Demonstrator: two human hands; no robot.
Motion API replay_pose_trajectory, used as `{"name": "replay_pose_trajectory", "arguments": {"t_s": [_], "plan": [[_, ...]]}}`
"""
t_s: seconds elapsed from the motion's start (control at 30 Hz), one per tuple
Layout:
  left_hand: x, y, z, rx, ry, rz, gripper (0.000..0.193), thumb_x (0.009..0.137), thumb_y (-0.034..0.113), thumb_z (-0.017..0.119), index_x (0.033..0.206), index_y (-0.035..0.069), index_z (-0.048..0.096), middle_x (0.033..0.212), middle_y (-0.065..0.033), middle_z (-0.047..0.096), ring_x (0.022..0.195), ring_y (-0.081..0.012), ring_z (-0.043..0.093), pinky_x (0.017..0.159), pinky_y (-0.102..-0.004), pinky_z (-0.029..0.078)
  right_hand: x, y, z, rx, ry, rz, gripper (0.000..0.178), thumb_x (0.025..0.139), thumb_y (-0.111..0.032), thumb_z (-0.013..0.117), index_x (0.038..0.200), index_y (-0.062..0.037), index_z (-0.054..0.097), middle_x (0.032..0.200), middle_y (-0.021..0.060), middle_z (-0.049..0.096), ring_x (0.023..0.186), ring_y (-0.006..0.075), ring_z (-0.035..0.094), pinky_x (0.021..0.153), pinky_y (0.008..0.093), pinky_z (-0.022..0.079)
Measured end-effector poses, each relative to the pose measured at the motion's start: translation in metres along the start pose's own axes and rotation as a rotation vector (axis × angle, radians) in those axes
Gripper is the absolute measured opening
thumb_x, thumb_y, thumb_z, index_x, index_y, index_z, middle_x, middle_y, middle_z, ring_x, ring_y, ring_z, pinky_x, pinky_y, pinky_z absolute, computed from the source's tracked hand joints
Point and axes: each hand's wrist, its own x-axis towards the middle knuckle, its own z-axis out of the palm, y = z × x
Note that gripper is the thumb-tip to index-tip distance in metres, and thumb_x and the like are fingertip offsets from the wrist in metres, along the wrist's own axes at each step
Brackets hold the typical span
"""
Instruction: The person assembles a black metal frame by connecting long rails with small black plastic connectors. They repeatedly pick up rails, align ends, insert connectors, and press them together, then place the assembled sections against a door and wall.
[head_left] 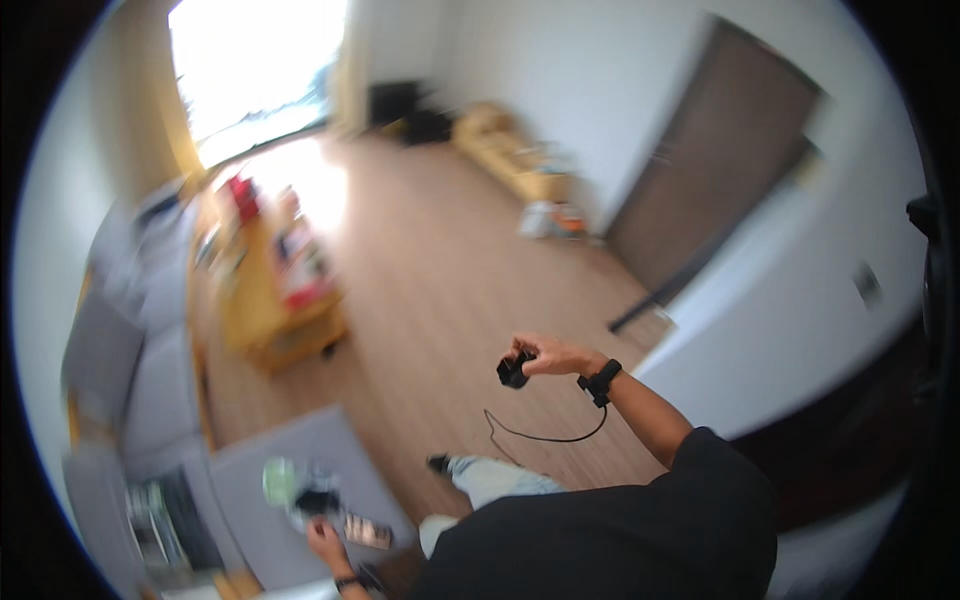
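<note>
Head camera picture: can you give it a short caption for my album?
Right hand grips a small black device over the wooden floor; left hand reaches toward a grey table.

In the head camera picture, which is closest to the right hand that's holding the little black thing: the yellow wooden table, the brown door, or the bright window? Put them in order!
From the right hand, which holds the small black device:
1. Yellow wooden table, to its left across the floor.
2. Brown door, up to the right; image gaps are nearly equal, so this is close to call.
3. Bright window, far end, upper left.

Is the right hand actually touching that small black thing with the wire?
Touching. The head view shows the right hand closed around the small black device, fingers wrapped over its top, the thin cable hanging below.
</note>
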Motion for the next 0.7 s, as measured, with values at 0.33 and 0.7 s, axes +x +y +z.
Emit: {"name": "replay_pose_trajectory", "arguments": {"t_s": [0.33,0.7], "plan": [[0.055,0.376,0.212,0.098,-0.779,0.939,0.011,0.085,-0.004,0.058,0.094,-0.002,0.063,0.089,-0.0191,0.064,0.081,-0.035,0.064,0.076,-0.0422,0.052,-0.284,0.022,-0.025,0.369,1.126,-0.039,0.032,0.095,-0.031,0.061,0.114,-0.0051,0.065,0.124,0.0072,0.065,0.107,0.0152,0.06,0.092,0.0309,0.051],[-0.089,0.757,0.26,-0.247,-0.722,1.866,0.024,0.097,0.002,0.059,0.12,0.001,0.065,0.101,-0.0122,0.068,0.091,-0.0231,0.063,0.089,-0.0392,0.053,-0.386,-0.05,0.058,0.289,1.625,-0.793,0.035,0.091,-0.044,0.062,0.099,-0.0145,0.044,0.086,0.0047,0.064,0.067,0.0184,0.057,0.073,0.0335,0.047]]}}
